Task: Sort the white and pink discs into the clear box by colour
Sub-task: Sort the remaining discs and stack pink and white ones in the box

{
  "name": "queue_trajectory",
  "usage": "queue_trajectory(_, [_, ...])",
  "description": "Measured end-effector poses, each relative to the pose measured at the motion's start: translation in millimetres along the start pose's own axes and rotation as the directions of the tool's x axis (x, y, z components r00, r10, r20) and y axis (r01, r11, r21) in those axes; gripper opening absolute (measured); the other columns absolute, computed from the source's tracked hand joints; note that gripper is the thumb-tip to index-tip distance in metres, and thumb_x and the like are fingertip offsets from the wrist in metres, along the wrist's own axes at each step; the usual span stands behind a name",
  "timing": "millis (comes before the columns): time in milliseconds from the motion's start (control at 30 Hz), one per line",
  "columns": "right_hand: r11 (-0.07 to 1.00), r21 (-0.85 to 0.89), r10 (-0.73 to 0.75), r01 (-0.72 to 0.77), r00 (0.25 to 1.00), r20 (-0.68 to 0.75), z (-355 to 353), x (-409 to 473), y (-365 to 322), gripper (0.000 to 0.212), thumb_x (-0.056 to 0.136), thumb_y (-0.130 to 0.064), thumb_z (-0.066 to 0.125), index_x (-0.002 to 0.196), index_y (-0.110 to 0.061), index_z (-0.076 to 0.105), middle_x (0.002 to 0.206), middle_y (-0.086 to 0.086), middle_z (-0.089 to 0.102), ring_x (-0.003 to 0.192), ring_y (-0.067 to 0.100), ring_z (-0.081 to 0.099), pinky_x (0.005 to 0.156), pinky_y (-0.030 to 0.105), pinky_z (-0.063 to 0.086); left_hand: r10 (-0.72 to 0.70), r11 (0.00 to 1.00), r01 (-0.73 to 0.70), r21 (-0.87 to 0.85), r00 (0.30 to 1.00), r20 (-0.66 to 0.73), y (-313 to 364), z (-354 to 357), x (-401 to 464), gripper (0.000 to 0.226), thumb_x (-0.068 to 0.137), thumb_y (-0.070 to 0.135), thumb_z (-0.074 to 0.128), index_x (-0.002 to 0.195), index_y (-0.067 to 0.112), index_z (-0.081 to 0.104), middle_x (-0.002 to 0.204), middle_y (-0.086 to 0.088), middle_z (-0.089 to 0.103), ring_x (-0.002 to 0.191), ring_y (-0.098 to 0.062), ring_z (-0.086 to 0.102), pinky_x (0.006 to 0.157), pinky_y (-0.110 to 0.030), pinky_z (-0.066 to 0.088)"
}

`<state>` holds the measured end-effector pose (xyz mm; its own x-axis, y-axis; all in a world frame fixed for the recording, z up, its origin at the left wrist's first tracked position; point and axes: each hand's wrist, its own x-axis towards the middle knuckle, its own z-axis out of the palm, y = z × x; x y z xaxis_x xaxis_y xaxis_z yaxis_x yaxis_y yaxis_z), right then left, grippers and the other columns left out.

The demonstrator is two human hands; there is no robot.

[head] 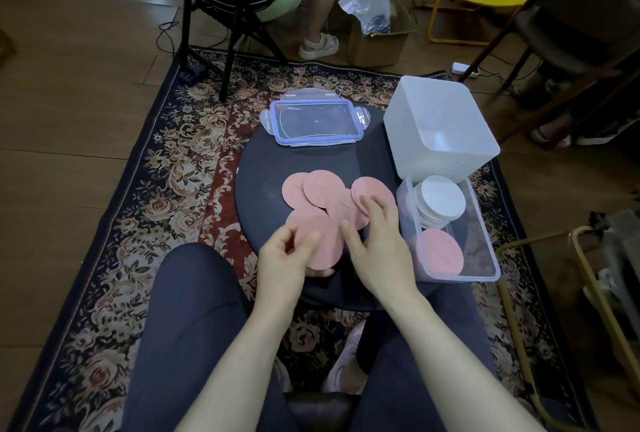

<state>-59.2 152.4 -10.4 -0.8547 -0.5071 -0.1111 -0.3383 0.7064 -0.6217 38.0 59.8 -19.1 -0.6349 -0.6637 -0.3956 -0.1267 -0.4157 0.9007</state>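
Several pink discs (322, 189) lie overlapping on the round dark table (263, 168). My left hand (284, 262) holds the nearest pink disc (323, 244) between thumb and fingers at the table's near edge. My right hand (377, 241) rests with spread fingers on the pink discs just right of it. The clear box (485, 258) stands at the table's right side. A stack of white discs (440, 203) fills its far end and a pink disc (440, 251) lies in its near end.
A clear lid with a blue rim (317, 123) lies at the table's far side. A white tub (440, 126) sits behind the clear box. A patterned rug covers the floor. Another person sits on a chair beyond the table. A metal frame (588, 293) stands at right.
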Motion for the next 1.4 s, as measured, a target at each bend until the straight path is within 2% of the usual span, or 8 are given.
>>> queue_trajectory(67, [0.988, -0.157, 0.015, -0.008, 0.999, 0.041, 2.5, 4.8, 1.5, 0.048, 0.095, -0.045, 0.044, 0.136, -0.022, 0.033, 0.154, -0.007, 0.019, 0.112, 0.028, 0.055, 0.078, 0.041, 0.047, -0.031, 0.998, 0.028, -0.064, 0.998, -0.047, -0.7, 0.1, 2.5, 0.009, 0.096, 0.01, 0.055, 0.099, 0.004, 0.06, 0.101, -0.01, 0.065, 0.073, -0.019, 0.07, 0.061, -0.034, 0.06])
queue_trajectory(133, [0.968, -0.25, -0.013, 0.021, 0.999, 0.033, 6.0, 6.0, 3.1, 0.044, 0.095, -0.046, 0.043, 0.129, -0.017, 0.037, 0.152, -0.004, 0.023, 0.103, 0.032, 0.059, 0.071, 0.039, 0.045, -0.067, 0.992, 0.056, -0.115, 0.993, -0.096, 0.0, 0.3, 4.9, 0.007, 0.099, 0.011, 0.05, 0.098, 0.007, 0.056, 0.105, -0.008, 0.063, 0.078, -0.025, 0.071, 0.059, -0.032, 0.06])
queue_trajectory(433, [0.965, -0.14, -0.216, 0.221, 0.975, 0.051, 11.7, -36.0, 8.6, 0.03, 0.093, -0.034, 0.052, 0.12, -0.023, 0.05, 0.126, -0.013, 0.038, 0.082, 0.02, 0.061, 0.067, 0.037, 0.048, -0.093, 0.974, 0.066, -0.215, 0.988, -0.121, -3.5, -3.7, 10.8, 0.023, 0.098, 0.003, 0.045, 0.117, 0.006, 0.057, 0.116, -0.012, 0.065, 0.098, -0.024, 0.069, 0.068, -0.034, 0.06])
queue_trajectory(667, [0.985, -0.164, -0.053, 0.054, 0.999, 0.008, -2.3, 2.0, 4.6, 0.042, 0.095, -0.029, 0.046, 0.135, -0.024, 0.035, 0.146, -0.005, 0.026, 0.093, 0.034, 0.059, 0.072, 0.041, 0.047, -0.102, 0.973, 0.076, -0.216, 0.988, -0.116, -7.1, -5.7, 12.3, 0.021, 0.098, 0.006, 0.049, 0.116, 0.007, 0.06, 0.119, -0.011, 0.065, 0.099, -0.025, 0.069, 0.073, -0.039, 0.06])
queue_trajectory(900, [0.946, -0.309, -0.085, 0.096, 0.995, 0.049, 3.8, -20.1, 7.8, 0.043, 0.094, -0.04, 0.047, 0.131, -0.022, 0.038, 0.134, -0.003, 0.031, 0.09, 0.025, 0.062, 0.064, 0.033, 0.042, -0.081, 0.976, 0.057, -0.212, 0.991, -0.106, -10.0, -7.7, 12.2, 0.024, 0.098, 0.005, 0.046, 0.119, 0.007, 0.058, 0.119, -0.008, 0.066, 0.098, -0.02, 0.07, 0.075, -0.04, 0.06])
queue_trajectory(1100, [0.969, -0.223, -0.093, 0.102, 0.994, 0.053, 1.0, -42.9, 11.3, 0.041, 0.091, -0.042, 0.053, 0.127, -0.026, 0.041, 0.126, -0.011, 0.032, 0.085, 0.015, 0.058, 0.064, 0.032, 0.046, -0.09, 0.969, 0.061, -0.24, 0.99, -0.111, -8.9, -8.8, 11.5, 0.025, 0.098, 0.004, 0.046, 0.119, 0.006, 0.058, 0.119, -0.008, 0.066, 0.098, -0.02, 0.07, 0.08, -0.044, 0.059])
queue_trajectory(1267, [0.975, -0.181, -0.101, 0.13, 0.982, 0.161, -2.9, -27.4, 4.4, 0.063, 0.076, -0.051, 0.068, 0.127, -0.033, 0.036, 0.121, -0.015, 0.03, 0.087, 0.017, 0.057, 0.07, 0.036, 0.049, -0.073, 0.959, 0.033, -0.281, 0.988, -0.134, -7.1, -7.7, 7.0, 0.023, 0.098, 0.004, 0.047, 0.118, 0.004, 0.059, 0.121, -0.01, 0.064, 0.09, -0.019, 0.072, 0.078, -0.043, 0.06])
queue_trajectory(1400, [0.997, -0.058, -0.035, 0.045, 0.987, 0.154, -2.2, -19.6, 4.5, 0.065, 0.063, -0.045, 0.08, 0.112, -0.03, 0.041, 0.112, -0.016, 0.037, 0.094, 0.017, 0.056, 0.076, 0.041, 0.05, -0.064, 0.964, 0.028, -0.266, 0.99, -0.129, -6.3, -7.2, 6.7, 0.024, 0.097, 0.004, 0.048, 0.119, 0.004, 0.058, 0.119, -0.01, 0.064, 0.089, -0.015, 0.072, 0.077, -0.042, 0.06])
